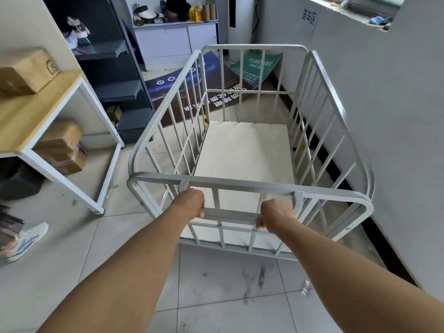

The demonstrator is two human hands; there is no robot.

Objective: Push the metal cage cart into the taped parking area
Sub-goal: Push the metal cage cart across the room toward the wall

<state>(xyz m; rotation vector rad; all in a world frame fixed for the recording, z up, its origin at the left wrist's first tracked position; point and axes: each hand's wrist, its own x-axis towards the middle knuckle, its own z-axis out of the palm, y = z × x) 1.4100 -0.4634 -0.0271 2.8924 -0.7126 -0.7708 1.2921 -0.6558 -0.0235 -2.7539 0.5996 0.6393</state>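
Note:
The metal cage cart (pixel 249 186) is light grey, with barred sides and a pale flat floor, and nothing lies in it. It stands on the tiled floor close along the white wall on the right. My left hand (pixel 191 203) and my right hand (pixel 274 216) both grip the horizontal handle bar (pixel 230 215) on the cart's near side, below the top rail. Bits of yellow-and-black tape (pixel 206 122) show through the bars on the floor, at the cart's left and at its right; most of the taped outline is hidden by the cart.
A white-framed wooden shelf (pixel 72 150) with cardboard boxes stands to the left. A dark cabinet (pixel 120 80) and posters (pixel 216 92) on the floor lie ahead. Another person's shoe (pixel 26 239) is at far left. A paper sign (pixel 308 19) hangs on the right wall.

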